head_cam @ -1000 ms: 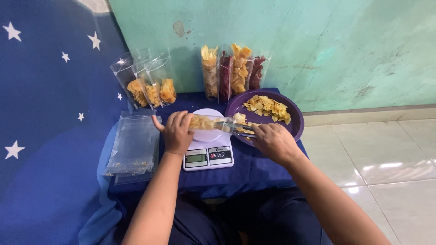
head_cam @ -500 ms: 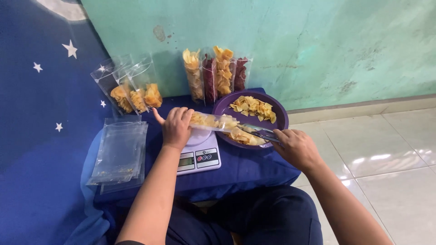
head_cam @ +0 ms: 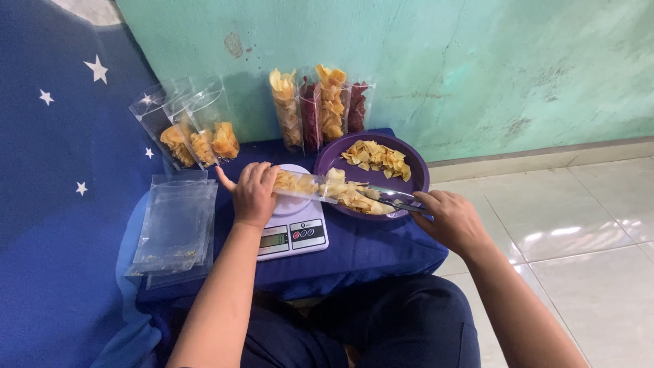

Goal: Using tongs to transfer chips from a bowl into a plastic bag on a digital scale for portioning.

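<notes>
Holding a clear, glossy plastic pouch (head_cam: 320, 189) on its side above the white digital scale (head_cam: 293, 225), the left hand (head_cam: 253, 194) has its fingers clamped on the pouch's end. The right hand (head_cam: 451, 219) has its fingers closed around thin metal tongs (head_cam: 394, 199), which reach to the pouch mouth over the round purple bowl (head_cam: 415, 170) of yellow, wavy chips. Filled pouches (head_cam: 320, 109) stand by the wall; flat empty ones (head_cam: 176, 228) lie on the blue surface (head_cam: 368, 249).

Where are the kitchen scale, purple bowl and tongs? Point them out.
kitchen scale (head_cam: 291, 237), head view, front panel.
purple bowl (head_cam: 417, 165), head view, right rim.
tongs (head_cam: 395, 198), head view, metal arms.
</notes>
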